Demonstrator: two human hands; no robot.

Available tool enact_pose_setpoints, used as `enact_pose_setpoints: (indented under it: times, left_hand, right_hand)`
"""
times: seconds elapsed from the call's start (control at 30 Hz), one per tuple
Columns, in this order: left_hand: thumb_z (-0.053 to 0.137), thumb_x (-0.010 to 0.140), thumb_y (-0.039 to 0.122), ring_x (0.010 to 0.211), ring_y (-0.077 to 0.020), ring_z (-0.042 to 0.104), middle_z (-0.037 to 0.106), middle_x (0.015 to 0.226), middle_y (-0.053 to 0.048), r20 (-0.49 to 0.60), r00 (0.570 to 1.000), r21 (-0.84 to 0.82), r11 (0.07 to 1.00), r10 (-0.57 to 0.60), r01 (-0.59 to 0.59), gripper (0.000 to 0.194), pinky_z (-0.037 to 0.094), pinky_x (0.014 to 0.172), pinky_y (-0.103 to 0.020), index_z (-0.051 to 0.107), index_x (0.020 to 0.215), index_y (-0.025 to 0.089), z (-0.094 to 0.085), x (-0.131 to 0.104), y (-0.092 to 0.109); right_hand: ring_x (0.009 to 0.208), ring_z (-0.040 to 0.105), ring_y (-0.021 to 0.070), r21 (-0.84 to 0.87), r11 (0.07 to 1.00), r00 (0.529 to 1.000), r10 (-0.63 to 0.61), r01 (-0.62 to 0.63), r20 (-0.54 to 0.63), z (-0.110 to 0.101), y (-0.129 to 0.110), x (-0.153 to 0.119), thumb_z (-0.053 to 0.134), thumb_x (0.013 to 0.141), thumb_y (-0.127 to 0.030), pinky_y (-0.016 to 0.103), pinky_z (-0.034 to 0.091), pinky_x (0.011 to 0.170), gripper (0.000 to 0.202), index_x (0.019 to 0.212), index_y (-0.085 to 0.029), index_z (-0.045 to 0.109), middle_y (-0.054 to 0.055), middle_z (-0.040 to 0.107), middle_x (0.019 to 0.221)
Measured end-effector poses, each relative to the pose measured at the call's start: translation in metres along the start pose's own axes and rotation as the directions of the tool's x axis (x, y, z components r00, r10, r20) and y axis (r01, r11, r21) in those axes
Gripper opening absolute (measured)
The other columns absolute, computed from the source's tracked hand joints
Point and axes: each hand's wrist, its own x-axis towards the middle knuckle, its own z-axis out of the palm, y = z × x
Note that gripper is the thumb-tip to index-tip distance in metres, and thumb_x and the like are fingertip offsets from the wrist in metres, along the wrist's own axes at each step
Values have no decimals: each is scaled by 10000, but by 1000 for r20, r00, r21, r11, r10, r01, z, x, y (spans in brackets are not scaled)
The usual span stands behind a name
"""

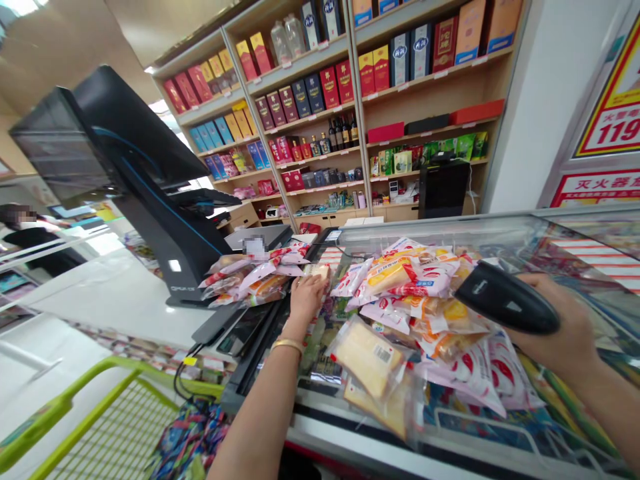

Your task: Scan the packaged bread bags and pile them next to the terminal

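Observation:
My right hand [565, 327] is wrapped round a black handheld barcode scanner [507, 297], which is held over the right side of a pile of packaged bread [405, 277]. My left hand [307, 297], with a bangle on the wrist, reaches forward and grips a small packet of bread [319, 270]; its fingertips are partly hidden. Just left of that hand lies a second heap of wrapped bread [270, 277], by the foot of a till screen. Two clear packs of sliced bread [367, 357] lie on the glass at the near edge of the pile.
The bread rests on a glass-topped freezer [525, 233]. A black point-of-sale terminal [150, 193] stands on the white counter [120, 280] at left. A green shopping cart [90, 413] is at lower left. Shelves [320, 100] of boxed goods line the back. Another person [35, 240] is at far left.

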Motion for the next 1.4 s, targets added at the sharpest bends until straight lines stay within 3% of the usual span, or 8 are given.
enact_pose_setpoints:
  times: [0.23,0.43,0.63,0.73,0.87,1.0,1.17,1.4]
  left_hand:
    - [675,880,241,1623,-354,282,384,1719,-140,155,985,-6,997,81,-81,725,166,1307,-641,509,1584,281,0,11,-1]
    - [587,940,155,1541,-293,450,535,1621,-142,127,982,-55,990,138,-132,521,239,1308,-567,654,1444,267,1,20,-8]
    - [623,910,151,1404,-283,601,693,1461,-85,-11,997,-305,949,79,-79,262,337,1263,-552,829,1018,270,6,19,-8]
    - [666,880,241,1277,-272,681,773,1322,-82,-203,974,-632,773,-104,-49,155,436,1198,-492,820,893,245,5,21,-6]
    - [608,920,543,1109,-251,730,810,1083,-100,-337,797,-889,447,-502,-95,372,567,1003,-396,759,936,204,-2,27,-4]
    - [547,941,608,900,-189,744,776,927,-51,-294,661,-956,232,-691,-182,425,600,846,-324,680,961,205,-13,29,11]
    - [781,865,432,894,-164,754,795,982,-18,-85,657,-889,-240,-749,-389,242,597,882,-304,706,976,231,-36,19,68]
    - [810,873,455,880,-142,758,804,942,9,-154,622,-828,-243,-767,-505,248,588,881,-257,723,958,238,-58,6,128]
  right_hand:
    - [672,659,208,37,999,999,38,-38,3,0,-3,1,736,761,-374,335,518,619,205,917,-276,647,17,684,833]
    - [743,685,220,27,1000,1000,11,-11,17,4,6,-8,722,786,-343,334,538,665,193,956,-273,665,36,696,911]
    - [706,692,229,29,999,998,44,-45,35,3,2,-4,723,751,-327,343,550,641,200,932,-268,663,38,699,871]
    - [704,700,238,33,999,1000,15,-16,27,1,0,-2,720,745,-309,350,555,623,212,944,-276,655,35,704,875]
    - [715,707,234,28,1000,1000,9,-10,15,0,-2,0,722,763,-301,341,561,631,184,930,-273,650,40,709,876]
    - [712,702,232,43,998,999,41,-41,13,-2,-5,3,726,761,-337,345,565,640,186,919,-267,655,37,704,873]
    - [751,694,212,55,998,999,-38,37,13,-4,-9,1,692,806,-265,323,551,653,183,983,-260,642,30,687,916]
    - [764,683,208,156,983,990,76,-93,117,-7,-17,2,699,789,-282,338,572,696,221,1007,-245,697,45,695,934]
